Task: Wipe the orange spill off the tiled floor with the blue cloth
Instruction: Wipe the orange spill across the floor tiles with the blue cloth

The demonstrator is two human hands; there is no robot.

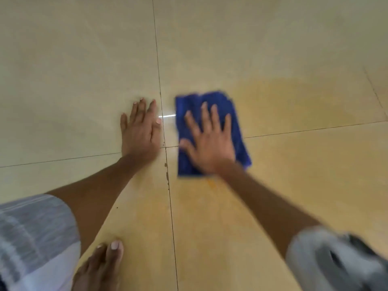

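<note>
A folded blue cloth [231, 114] lies flat on the beige tiled floor [84, 59], just right of where four tiles meet. My right hand [207, 141] presses flat on top of it, fingers spread. A faint orange smear [294, 101] spreads over the tiles to the right of the cloth, and a small darker orange spot [211, 183] sits just below the cloth's near edge. My left hand [141, 131] rests flat on the floor left of the cloth, palm down, holding nothing. The picture is motion-blurred around the right arm.
Dark grout lines [156, 49] cross under the hands. A bare foot [100, 267] stands on the floor at the bottom left, beside light striped clothing [31, 238]. A grey sleeve [336, 261] fills the bottom right corner.
</note>
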